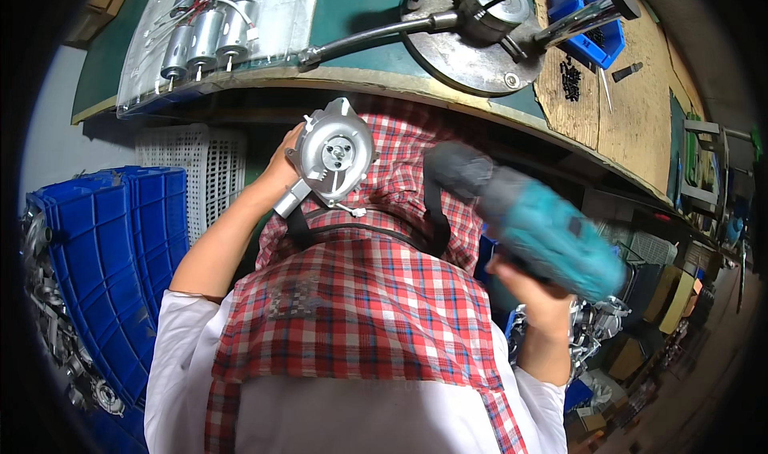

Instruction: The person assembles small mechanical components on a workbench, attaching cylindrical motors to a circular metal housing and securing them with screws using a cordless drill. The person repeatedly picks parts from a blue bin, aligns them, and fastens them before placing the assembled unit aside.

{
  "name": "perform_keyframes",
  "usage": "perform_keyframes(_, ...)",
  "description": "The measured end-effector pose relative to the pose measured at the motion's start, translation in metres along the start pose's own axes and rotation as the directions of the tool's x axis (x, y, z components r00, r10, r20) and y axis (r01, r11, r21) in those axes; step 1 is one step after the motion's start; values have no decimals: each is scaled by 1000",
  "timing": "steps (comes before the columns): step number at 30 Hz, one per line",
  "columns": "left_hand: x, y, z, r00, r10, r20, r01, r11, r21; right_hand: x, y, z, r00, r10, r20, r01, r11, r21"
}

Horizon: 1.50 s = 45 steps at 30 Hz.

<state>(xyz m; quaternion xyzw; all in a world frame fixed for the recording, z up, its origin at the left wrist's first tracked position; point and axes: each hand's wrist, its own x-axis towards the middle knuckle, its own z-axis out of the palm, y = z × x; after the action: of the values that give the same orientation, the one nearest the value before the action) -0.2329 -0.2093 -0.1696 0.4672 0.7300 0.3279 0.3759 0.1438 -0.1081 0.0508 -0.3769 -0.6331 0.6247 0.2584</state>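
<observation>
My left hand point(280, 168) is closed round the left edge of a silver metal blower housing point(358, 142), holding it above my lap. The housing is round, with a hub and small dark screw holes at its centre, a short square outlet at the lower left and a small white connector at its bottom edge. In my right hand point(534, 294) is a teal cordless drill point(552, 234), gripped by its handle. Its black chuck point(458, 170) points up and left toward the housing, apart from it. The drill is blurred by motion, and its tip cannot be made out.
On the green bench, several silver motors point(204, 38) lie on plastic sheeting, left of a round metal fixture point(448, 58) with a long lever. A blue bin point(610, 50) and black screws point(570, 82) sit at right. Blue crates point(104, 270) and a white basket point(218, 162) stand at left.
</observation>
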Motion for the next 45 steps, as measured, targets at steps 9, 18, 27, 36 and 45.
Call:
perform_keyframes(9,-2,-3,2,1000,8,-5,-8,997,82,18,28,30,993,10,114,24,958,-287)
perform_keyframes(18,-19,70,-14,984,176,-32,-168,970,177,20,31,25,975,143,169,-80,939,-334)
perform_keyframes(27,-21,89,-18,991,135,5,-134,971,201,20,28,25,972,111,205,-16,908,-419)
perform_keyframes(36,-19,83,-17,986,164,-4,-161,972,172,25,18,30,977,76,197,1,931,-365)
perform_keyframes(45,-13,75,-16,974,228,7,-225,957,186,14,25,26,965,-1,263,113,905,-410)
